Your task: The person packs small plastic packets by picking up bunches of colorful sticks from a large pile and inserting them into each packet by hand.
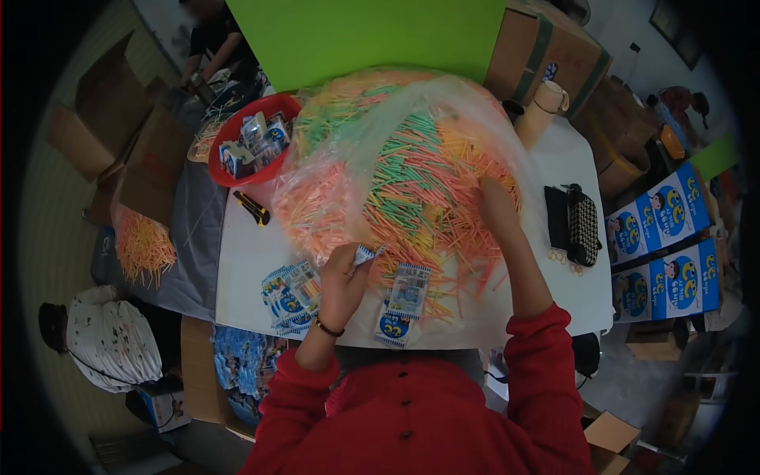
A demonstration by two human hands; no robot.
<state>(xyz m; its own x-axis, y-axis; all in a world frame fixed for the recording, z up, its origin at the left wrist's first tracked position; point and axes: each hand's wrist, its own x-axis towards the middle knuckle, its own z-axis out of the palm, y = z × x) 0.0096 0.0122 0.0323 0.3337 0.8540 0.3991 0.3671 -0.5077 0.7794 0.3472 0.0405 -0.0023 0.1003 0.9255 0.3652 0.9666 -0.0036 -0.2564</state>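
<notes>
My left hand point(340, 279) is closed around a small blue-and-white packet point(364, 255), held just over the front part of the table. My right hand point(496, 204) reaches into the right side of a big heap of thin coloured sticks point(419, 170), pink, green, orange and yellow, lying in a clear plastic bag point(356, 178). Its fingers are hidden among the sticks. Beside my left hand lies a spread of printed packets point(289, 297). More packets point(404, 301) overlap near the table's front edge, between my two arms.
On the white table point(241, 261) are a red basin point(229, 178) of packets, a yellow-black box cutter point(253, 208), a cream bottle point(542, 111) and a checked pouch point(584, 226). A green panel point(372, 39) stands behind. Blue cartons point(665, 237) are stacked right; another person point(115, 340) is left.
</notes>
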